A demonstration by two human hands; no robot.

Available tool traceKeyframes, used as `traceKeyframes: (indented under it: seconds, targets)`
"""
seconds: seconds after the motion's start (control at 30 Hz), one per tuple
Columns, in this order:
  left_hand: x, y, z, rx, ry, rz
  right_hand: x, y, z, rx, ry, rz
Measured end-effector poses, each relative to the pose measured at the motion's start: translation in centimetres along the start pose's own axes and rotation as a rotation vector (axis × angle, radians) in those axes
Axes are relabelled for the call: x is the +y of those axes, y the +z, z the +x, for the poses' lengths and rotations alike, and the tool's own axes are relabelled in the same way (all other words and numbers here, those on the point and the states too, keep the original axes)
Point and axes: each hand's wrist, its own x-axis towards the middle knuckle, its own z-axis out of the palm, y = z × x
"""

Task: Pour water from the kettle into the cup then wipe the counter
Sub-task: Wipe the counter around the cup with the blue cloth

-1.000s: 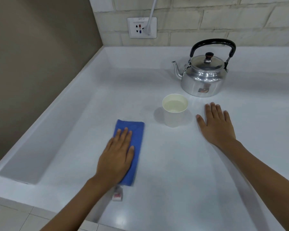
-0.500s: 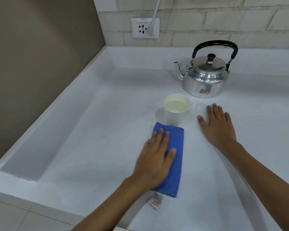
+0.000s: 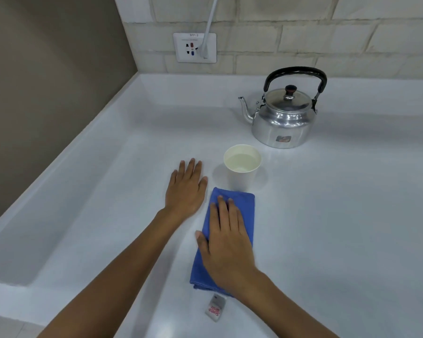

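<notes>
so you're pressing your right hand flat on the blue cloth, fingers stretched out and lying on top of it, not curled round it. the cloth is folded into a long strip lying on the white bench, its far end sitting just in front of the paper cup, very close to it, can't tell if they're touching. its little tag is sticking out at the near end.

your left hand is lying palm down on the bare bench just left of the cloth, fingers spread flat, holding nothing.

the cup is standing upright with water in it. the metal kettle is sitting further back and a bit to the right, lid on, black handle up, spout pointing left. on the far wall there's a socket with a white cable plugged in.
</notes>
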Motion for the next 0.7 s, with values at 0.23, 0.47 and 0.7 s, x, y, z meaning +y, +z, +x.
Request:
traceKeyframes:
  seconds: [0.23,0.47,0.7]
  targets:
    - [-0.2,1.0,-0.2,0.049,0.013,0.078,1.4,-0.1,-1.5,-0.001,0.06,-0.182]
    - [-0.5,1.3,-0.2,0.075,0.025,0.098,9.8,-2.5,-4.5,0.056,0.077,-0.14]
    - [0.0,1.2,-0.2,0.063,0.015,0.094,14.8,-3.5,3.1,0.035,0.228,-0.106]
